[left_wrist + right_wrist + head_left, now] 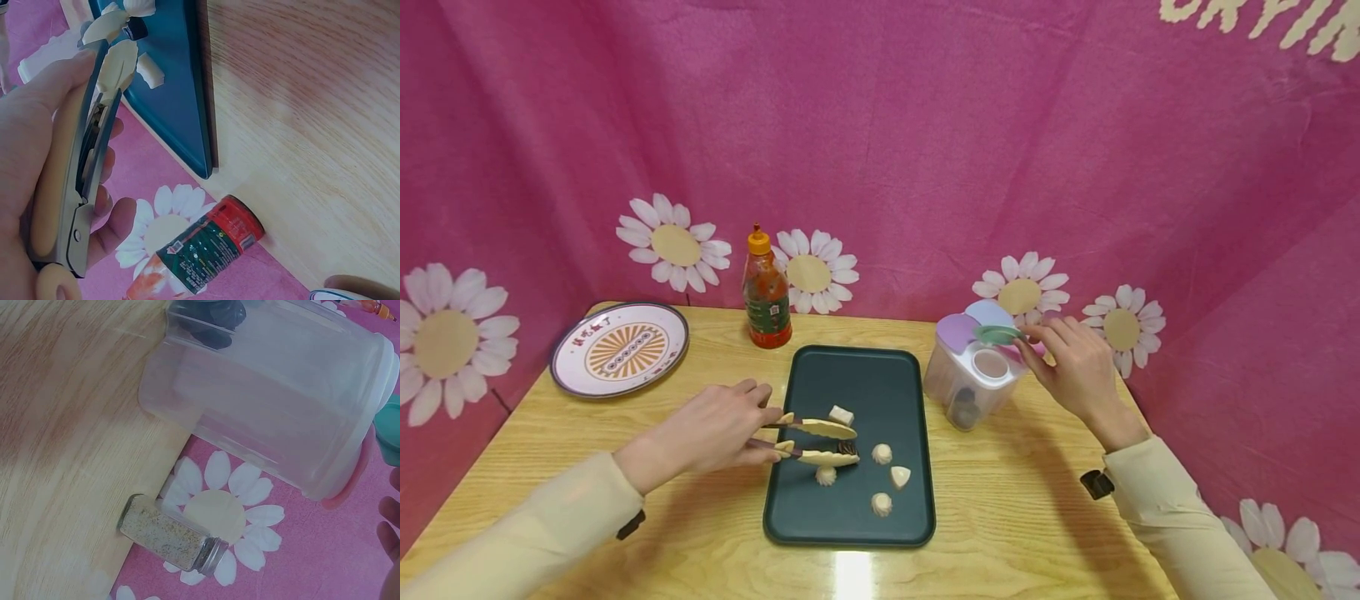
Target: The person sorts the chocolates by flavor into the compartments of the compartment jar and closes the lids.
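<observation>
Head view, left hand: I am watching the left hand (722, 425) grasping tongs (826, 428), their tips spread over the dark tray (857, 375) at its fingertips.
Dark piece: it is lying between the tips, beyond the fingers (847, 447); I cannot tell whether they are squeezing it. Pale pieces (882, 454) are lying around it.
Head view, right hand: the right hand (1075, 362) is pinching a raised green lid (997, 335); the clear container (940, 375) is standing just left of it, dark pieces inside.
Beyond the left hand: a sauce bottle (767, 308) is standing ahead, a plate (625, 350) lying farther left.
Left wrist view: I am seeing the tongs' metal hinge within the curled fingers, which the head view is hiding.
Right wrist view: a seasoning jar (165, 534) is showing near the right hand, unseen from the head; the frame edge is cutting off most of that hand.
</observation>
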Demonstrator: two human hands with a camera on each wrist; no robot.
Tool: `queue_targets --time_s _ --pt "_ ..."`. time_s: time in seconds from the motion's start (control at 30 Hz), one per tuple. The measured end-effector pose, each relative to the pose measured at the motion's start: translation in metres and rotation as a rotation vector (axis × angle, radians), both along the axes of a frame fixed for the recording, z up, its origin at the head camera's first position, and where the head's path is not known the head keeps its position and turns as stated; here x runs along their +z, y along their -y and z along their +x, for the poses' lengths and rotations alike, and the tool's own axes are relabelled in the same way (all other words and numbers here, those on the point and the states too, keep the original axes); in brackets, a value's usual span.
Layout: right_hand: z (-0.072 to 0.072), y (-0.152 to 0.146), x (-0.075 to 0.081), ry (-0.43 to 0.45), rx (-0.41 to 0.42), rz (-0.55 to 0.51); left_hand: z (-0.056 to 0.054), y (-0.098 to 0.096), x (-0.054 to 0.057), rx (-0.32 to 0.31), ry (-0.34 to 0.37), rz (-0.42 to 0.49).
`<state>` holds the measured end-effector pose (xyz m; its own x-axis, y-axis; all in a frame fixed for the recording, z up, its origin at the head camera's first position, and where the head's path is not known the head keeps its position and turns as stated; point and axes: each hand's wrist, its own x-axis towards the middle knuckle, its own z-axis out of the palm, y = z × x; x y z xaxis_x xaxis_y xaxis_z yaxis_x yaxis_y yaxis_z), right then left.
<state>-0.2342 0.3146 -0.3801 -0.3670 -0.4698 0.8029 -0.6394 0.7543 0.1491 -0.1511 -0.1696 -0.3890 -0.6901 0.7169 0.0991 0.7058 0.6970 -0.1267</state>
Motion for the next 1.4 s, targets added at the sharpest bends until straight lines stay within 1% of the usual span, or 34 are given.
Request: queue_targets --time_s 0.27,0.53,0.7,0.83,0.97,1.07,1.27,1.4 --pt "0.001 0.0 0.0 0.011 0.001 0.0 -0.003 -0.003 -0.002 -0.005 0.007 -0.001" --pt "0.001 0.0 0.0 0.015 0.004 0.002 -0.005 -0.005 -0.001 0.025 0.05 -0.02" --pt "0.001 -0.001 0.0 0.022 0.001 0.002 -0.004 -0.005 -0.002 0.013 0.038 -0.025" --pt "0.002 -0.001 0.001 0.023 -0.003 0.005 -0.004 -0.005 0.0 0.02 0.049 -0.011" --pt "0.002 -0.001 0.001 0.026 -0.009 0.008 -0.004 -0.006 0.005 0.044 0.057 0.006" --pt "0.003 -0.002 0.001 0.034 -0.019 0.015 -0.005 -0.009 0.009 0.052 0.032 0.016" --pt "0.003 -0.001 0.002 0.036 -0.027 0.025 -0.008 -0.016 0.014 0.03 -0.061 0.052" --pt "0.003 -0.001 0.002 0.033 -0.023 0.024 -0.01 -0.023 0.017 0.039 -0.081 0.069"
